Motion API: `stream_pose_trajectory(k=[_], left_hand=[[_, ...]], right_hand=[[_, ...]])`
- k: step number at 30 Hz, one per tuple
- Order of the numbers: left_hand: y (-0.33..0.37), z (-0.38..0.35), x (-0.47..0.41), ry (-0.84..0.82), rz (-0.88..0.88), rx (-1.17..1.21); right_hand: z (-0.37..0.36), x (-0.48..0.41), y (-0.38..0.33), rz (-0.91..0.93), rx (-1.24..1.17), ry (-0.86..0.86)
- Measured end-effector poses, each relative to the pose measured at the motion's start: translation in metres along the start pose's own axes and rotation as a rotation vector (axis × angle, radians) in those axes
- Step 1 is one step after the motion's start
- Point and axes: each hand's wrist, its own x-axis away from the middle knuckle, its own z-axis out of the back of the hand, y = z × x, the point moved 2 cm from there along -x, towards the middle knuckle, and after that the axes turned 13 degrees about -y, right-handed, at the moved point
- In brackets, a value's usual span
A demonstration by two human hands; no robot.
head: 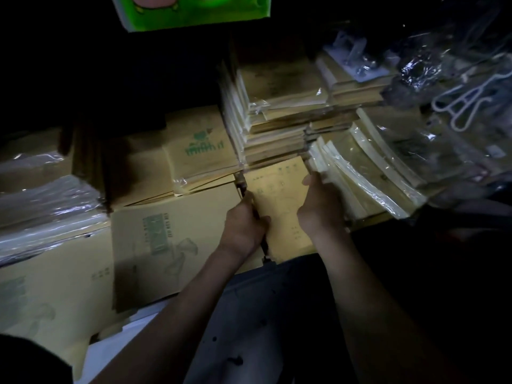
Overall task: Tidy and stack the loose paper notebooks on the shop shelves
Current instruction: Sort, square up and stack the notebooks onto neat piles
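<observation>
A small stack of tan paper notebooks (278, 200) lies at the shelf's front edge, in the gap between larger piles. My left hand (245, 225) grips the stack's left edge, thumb on the top cover. My right hand (321, 206) holds the right edge, fingers curled round the side. To the left lies a big tan notebook (166, 239) with green print. Plastic-wrapped packs of notebooks (365, 173) lean at the right, touching my right hand. The scene is dim.
Tall piles of wrapped notebooks (277, 112) rise behind the held stack. More tan books (199, 151) and shiny wrapped packs (41, 206) fill the left. Clear bags with hangers (460, 106) hang at the right. A green box (194, 9) sits above.
</observation>
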Motion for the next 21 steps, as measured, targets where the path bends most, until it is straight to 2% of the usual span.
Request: stream_pose_trajectory(k=[6,12,16,19,21], left_hand=[[-0.004,-0.019,-0.008,-0.051,0.029,-0.089],[0.003,-0.013,-0.01,-0.134,0.073,-0.105],[0.014,0.026,0.006,0.05,-0.008,-0.092],[0.006,0.074,0.023,0.212,-0.041,-0.223],[-0.014,0.109,0.041,0.336,0.006,-0.306]], right_hand=[[-0.021,0.001,0.016,0.02,0.088,-0.039],[-0.02,0.007,0.003,0.02,0.157,-0.05],[-0.015,0.015,-0.04,0.153,0.107,-0.086],[-0.022,0.026,-0.093,0.33,0.054,-0.056],[-0.036,0.041,-0.132,0.463,0.05,-0.048]])
